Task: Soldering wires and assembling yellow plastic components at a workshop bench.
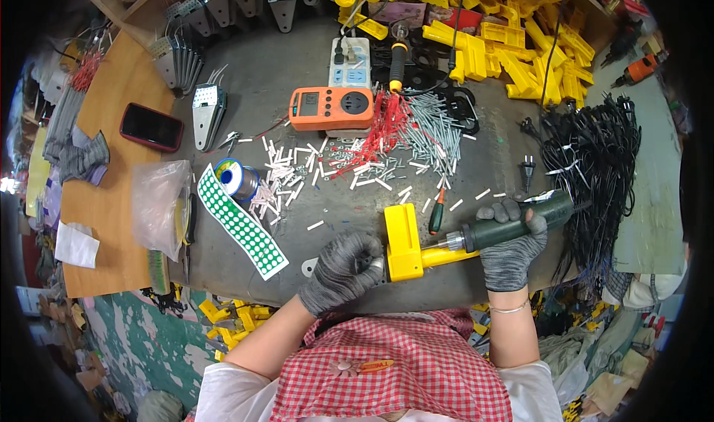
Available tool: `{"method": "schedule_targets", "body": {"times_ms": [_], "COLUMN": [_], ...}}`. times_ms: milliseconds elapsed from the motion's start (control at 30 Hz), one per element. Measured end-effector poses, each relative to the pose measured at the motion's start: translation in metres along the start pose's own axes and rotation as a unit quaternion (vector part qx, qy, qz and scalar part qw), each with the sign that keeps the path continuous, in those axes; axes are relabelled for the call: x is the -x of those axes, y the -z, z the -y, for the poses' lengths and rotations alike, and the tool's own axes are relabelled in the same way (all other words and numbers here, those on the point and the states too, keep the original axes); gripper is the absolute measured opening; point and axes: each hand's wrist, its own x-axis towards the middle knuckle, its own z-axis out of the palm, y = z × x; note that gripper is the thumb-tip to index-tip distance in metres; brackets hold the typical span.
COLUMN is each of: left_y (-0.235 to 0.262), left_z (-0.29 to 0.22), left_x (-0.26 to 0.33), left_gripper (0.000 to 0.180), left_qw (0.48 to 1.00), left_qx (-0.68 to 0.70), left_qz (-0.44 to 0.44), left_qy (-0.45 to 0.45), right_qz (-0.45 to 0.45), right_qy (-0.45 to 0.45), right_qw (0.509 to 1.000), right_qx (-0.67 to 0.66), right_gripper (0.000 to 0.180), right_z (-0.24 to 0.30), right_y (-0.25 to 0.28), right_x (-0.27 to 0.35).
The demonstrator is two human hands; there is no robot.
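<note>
My left hand (343, 269), in a grey knit glove, is closed at the left end of a yellow plastic housing (404, 243). A grey metal bracket tip (309, 267) with a hole sticks out left of that hand; the rest of the bracket is hidden under the fingers. My right hand (513, 247), gloved alike, is wrapped round a dark green power screwdriver (509, 228). It lies nearly level, its metal nose pointing left at the housing's right side. Where the bit meets the housing I cannot make out. A yellow arm of the housing runs right below the tool.
Behind lie white sleeves (282, 173), long screws (435, 128), red wires (383, 128), an orange meter (331, 108) and a small screwdriver (437, 212). Black power cords (591, 169) lie right, yellow housings (520, 42) far right. Left are a sticker strip (242, 225), solder spool (234, 178) and phone (152, 126).
</note>
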Motion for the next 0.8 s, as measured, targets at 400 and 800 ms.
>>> {"method": "schedule_targets", "body": {"times_ms": [400,800], "left_y": [0.025,0.044], "left_z": [0.004,0.047], "left_x": [-0.027,-0.063], "left_gripper": [0.011,0.014], "left_qw": [0.99,0.919], "left_qx": [-0.065,-0.367], "left_qz": [-0.087,-0.141], "left_qy": [0.094,0.01], "right_qz": [-0.015,-0.005], "right_qy": [0.016,0.025], "right_qw": [0.999,0.999], "right_qx": [0.024,0.033], "right_gripper": [0.036,0.031], "right_z": [0.01,0.006], "right_y": [-0.004,-0.016], "right_x": [0.002,0.034]}}
